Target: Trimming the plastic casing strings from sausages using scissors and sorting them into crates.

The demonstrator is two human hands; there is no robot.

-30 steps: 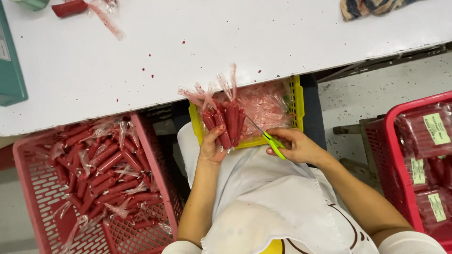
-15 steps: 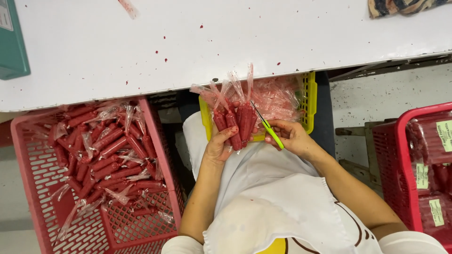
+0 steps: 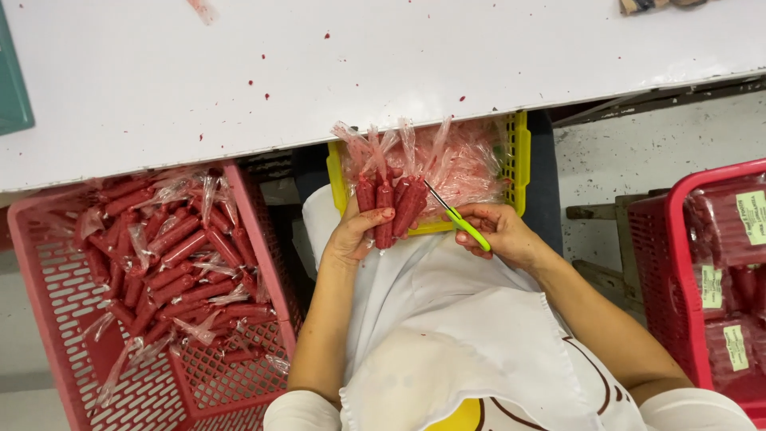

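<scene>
White table (image 3: pixel 399 72) edge overhangs the yellow basket (image 3: pixel 520 160) of clear wrappers. Red crate (image 3: pixel 56 335) holds wrapped red sticks (image 3: pixel 175 263). Left hand (image 3: pixel 355 235) grips a bunch of sticks (image 3: pixel 391 203); right hand (image 3: pixel 499 231) clasps green scissors (image 3: pixel 463 223).

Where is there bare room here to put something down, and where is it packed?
The white table is bare across its width, between the teal edge at left and its near edge. The near end of the left red basket shows open mesh. Crowded: the yellow tray full of wrappers, where the left hand holds red sticks and the right hand scissors.
</scene>
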